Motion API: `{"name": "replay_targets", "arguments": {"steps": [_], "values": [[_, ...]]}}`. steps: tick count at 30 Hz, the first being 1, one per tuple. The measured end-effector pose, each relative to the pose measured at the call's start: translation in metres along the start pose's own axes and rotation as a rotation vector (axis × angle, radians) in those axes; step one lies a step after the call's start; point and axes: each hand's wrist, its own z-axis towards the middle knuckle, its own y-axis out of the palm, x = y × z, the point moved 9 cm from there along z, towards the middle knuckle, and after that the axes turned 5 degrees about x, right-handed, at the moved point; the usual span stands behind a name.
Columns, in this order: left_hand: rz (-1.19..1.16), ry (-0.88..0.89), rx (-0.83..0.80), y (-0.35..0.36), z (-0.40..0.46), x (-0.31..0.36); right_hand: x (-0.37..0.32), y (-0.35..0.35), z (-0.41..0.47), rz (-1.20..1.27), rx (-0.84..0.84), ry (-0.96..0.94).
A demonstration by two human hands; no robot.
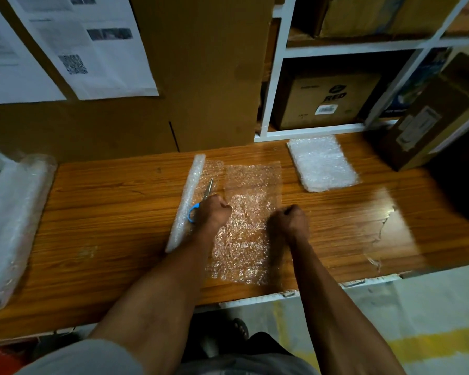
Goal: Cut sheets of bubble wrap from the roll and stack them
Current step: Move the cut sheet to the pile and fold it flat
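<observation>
A thin bubble wrap roll (188, 201) lies slanted across the middle of the wooden table (106, 212). Unrolled from it, a clear bubble wrap sheet (244, 239) lies flat toward the right and reaches the table's front edge. My left hand (217, 210) is curled at the sheet's left side and grips blue-handled scissors (198, 207), whose closed blades point away from me along the roll. My right hand (290, 219) is curled into a fist on the sheet's right edge and holds it. A stack of cut sheets (322, 163) lies at the back right.
A larger bubble wrap roll (11, 212) lies at the table's left end. Upright cardboard (201, 77) with taped papers stands behind the table, beside a white shelf (322, 50) of boxes. A brown box (428, 123) sits at the far right. Torn clear tape (382, 234) sticks to the table.
</observation>
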Motion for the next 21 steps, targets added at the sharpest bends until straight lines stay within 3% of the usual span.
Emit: {"name": "replay_targets", "arguments": {"steps": [4, 8, 15, 21], "values": [[-0.244, -0.002, -0.053, -0.01, 0.002, 0.008, 0.012, 0.005, 0.021, 0.273, -0.071, 0.085], [-0.499, 0.069, -0.091, -0.027, 0.002, 0.026, -0.019, -0.03, 0.008, 0.429, 0.0, 0.0], [-0.678, 0.13, -0.137, -0.06, -0.006, 0.05, -0.073, -0.072, -0.01, 0.44, -0.049, -0.224], [-0.647, 0.198, -0.162, -0.087, -0.006, 0.073, -0.112, -0.104, -0.015, 0.173, -0.059, -0.375]]}}
